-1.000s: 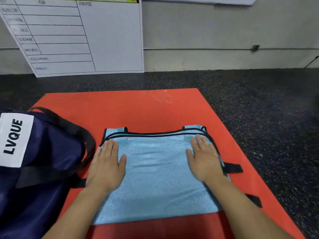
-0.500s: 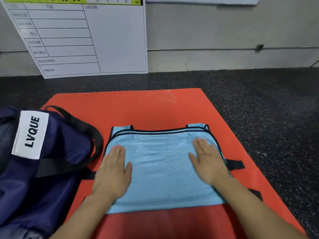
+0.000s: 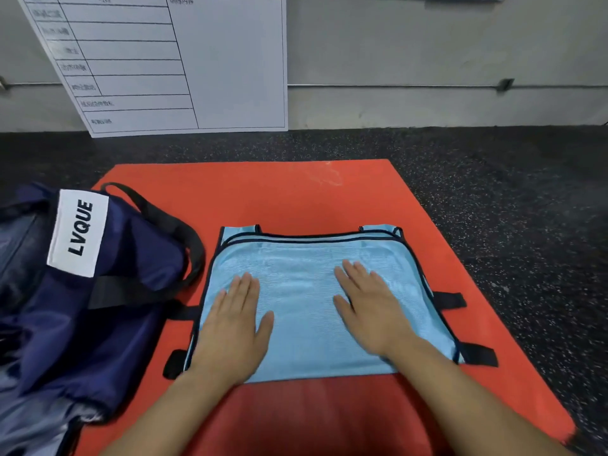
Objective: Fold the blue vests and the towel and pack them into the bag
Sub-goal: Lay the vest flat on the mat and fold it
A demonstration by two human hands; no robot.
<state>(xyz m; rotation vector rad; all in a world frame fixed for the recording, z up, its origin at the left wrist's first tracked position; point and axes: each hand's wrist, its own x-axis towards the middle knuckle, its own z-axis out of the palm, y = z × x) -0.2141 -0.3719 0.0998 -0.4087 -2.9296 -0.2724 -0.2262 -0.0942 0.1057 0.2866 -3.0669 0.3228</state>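
Observation:
A light blue towel (image 3: 302, 284) lies flat on top of the folded blue vests (image 3: 378, 232), whose dark-trimmed edges and black straps stick out at the back and sides. The stack sits on an orange mat (image 3: 296, 199). My left hand (image 3: 235, 324) presses flat on the towel's left part, fingers straight. My right hand (image 3: 371, 307) presses flat on its right part, fingers straight. A navy bag (image 3: 108, 324) with a white LVQUE label lies to the left, touching the stack's left side.
A white board with a printed table (image 3: 184, 60) leans against the grey wall at the back. Dark speckled floor (image 3: 510, 209) surrounds the mat. The bag's black handle (image 3: 184, 232) loops close to the stack's back left corner.
Both hands have slid a little toward me and inward over the towel. The view has shifted slightly, so the bag shows more at the left.

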